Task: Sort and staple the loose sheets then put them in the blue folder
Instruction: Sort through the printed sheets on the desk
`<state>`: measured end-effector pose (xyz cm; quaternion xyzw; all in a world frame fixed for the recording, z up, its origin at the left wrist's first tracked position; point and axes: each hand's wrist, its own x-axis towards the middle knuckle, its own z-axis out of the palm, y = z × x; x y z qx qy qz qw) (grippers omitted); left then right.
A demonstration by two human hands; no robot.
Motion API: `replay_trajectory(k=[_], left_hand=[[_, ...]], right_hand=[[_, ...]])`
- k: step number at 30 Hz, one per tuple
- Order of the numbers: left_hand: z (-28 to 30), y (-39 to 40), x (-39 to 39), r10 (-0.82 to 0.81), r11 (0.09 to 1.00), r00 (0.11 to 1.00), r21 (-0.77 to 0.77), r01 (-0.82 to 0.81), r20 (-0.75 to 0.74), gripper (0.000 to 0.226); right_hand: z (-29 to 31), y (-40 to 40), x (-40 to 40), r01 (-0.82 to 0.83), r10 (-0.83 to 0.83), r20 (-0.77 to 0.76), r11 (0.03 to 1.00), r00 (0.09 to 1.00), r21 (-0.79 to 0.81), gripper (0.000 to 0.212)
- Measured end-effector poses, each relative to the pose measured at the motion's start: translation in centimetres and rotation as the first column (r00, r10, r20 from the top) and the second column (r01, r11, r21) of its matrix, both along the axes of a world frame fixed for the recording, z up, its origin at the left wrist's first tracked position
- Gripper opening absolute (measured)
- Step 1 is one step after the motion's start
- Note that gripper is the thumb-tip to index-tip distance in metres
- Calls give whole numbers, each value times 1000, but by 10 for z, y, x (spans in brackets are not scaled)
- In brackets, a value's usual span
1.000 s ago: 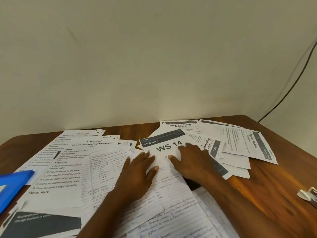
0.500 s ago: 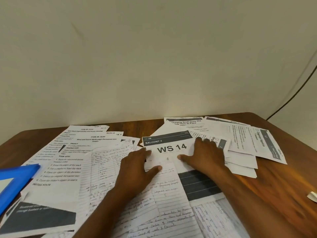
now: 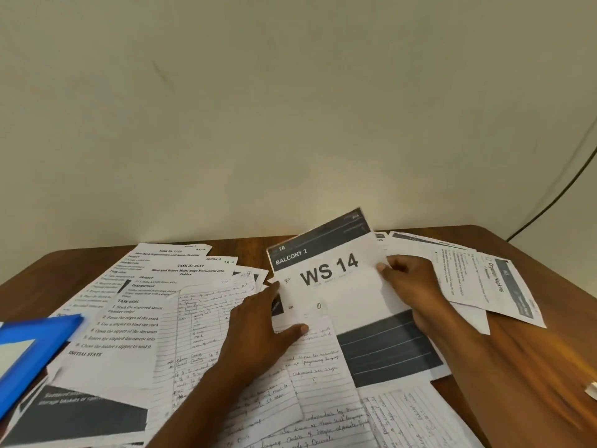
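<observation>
The right hand point(image 3: 408, 287) pinches the right edge of the sheet printed "WS 14" point(image 3: 326, 273), thumb on the printed face and fingers curled behind it; the far end of that sheet tilts up off the pile while its near end lies among the other papers. The left hand point(image 3: 258, 328) lies flat with fingers straight and loosely spread, palm down on a handwritten lined sheet point(image 3: 310, 360), its fingertips touching the left edge of the "WS 14" sheet and its thumb pressing on the lined paper just below it.

The loose sheets cover most of the wooden table point(image 3: 517, 367); typed pages headed "TASK ID" point(image 3: 135, 315) overlap at the left, lined handwritten pages fan out along the near edge, and a cluster of printed sheets point(image 3: 491, 286) lies beyond the right hand. The blue folder point(image 3: 35, 347) sits at the left edge of the view, resting partly on the papers; whether it is open cannot be told. A small pale object at the far right edge may be the stapler, but too little of it shows to say.

As a judgement, the task is barely begun; sorting is at its 1st pick, with no squared stack anywhere in view, nothing visibly stapled, and no sheet seen going into the folder; gathering, ordering, stapling and filing all appear left to do.
</observation>
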<state>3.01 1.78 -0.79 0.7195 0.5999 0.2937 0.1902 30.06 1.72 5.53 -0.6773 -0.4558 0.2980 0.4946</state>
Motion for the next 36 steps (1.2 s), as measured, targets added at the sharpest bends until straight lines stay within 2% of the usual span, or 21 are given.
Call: replay_trajectory(k=[3, 13, 16, 19, 21, 23, 26, 27, 29, 30, 32, 34, 36], left_hand=[[0, 0, 0, 3, 1000, 1000, 11, -3, 13, 105], [-5, 6, 1, 6, 1000, 999, 16, -6, -38, 101], [-4, 8, 1, -4, 999, 999, 37, 5, -36, 97], [0, 6, 3, -16, 1000, 997, 5, 17, -71, 97], [0, 3, 2, -13, 1000, 996, -27, 10, -87, 97], [-1, 2, 0, -10, 1000, 995, -30, 7, -100, 94], [-4, 1, -4, -46, 997, 998, 60, 49, -47, 75], [-4, -1, -5, -77, 993, 997, 90, 75, 23, 66], [0, -6, -4, -119, 990, 956, 106, 94, 269, 59], [6, -9, -3, -100, 994, 907, 72, 78, 410, 59], [18, -13, -2, 11, 1000, 805, -25, 5, 593, 65], [27, -14, -4, 70, 997, 725, -75, -26, 685, 68], [30, -14, -7, 70, 996, 674, -89, -6, 736, 58]], right_hand=[[12, -1, 12, 7, -6, -64, 1000, 998, 26, 13], [16, 0, 26, 21, -18, -117, 999, 993, 27, 12], [29, 0, 34, 153, -117, -188, 971, 975, 185, 13], [54, -9, 42, 362, -251, -310, 851, 917, 380, 8], [70, -19, 44, 405, -261, -349, 794, 900, 452, 14], [80, -24, 47, 392, -223, -369, 780, 902, 487, 16], [79, -24, 38, 221, -109, -301, 903, 947, 368, 2], [72, -21, 33, 128, -55, -243, 946, 968, 298, 4], [53, -16, 22, -49, 68, -153, 991, 986, 122, 5], [42, -12, 15, -100, 102, -138, 995, 985, 18, 7], [19, -5, 4, -151, 130, -131, 974, 983, -167, 19], [1, 1, -9, -170, 143, -118, 946, 983, -276, 31], [-9, 3, -20, -178, 158, -89, 931, 983, -319, 25]])
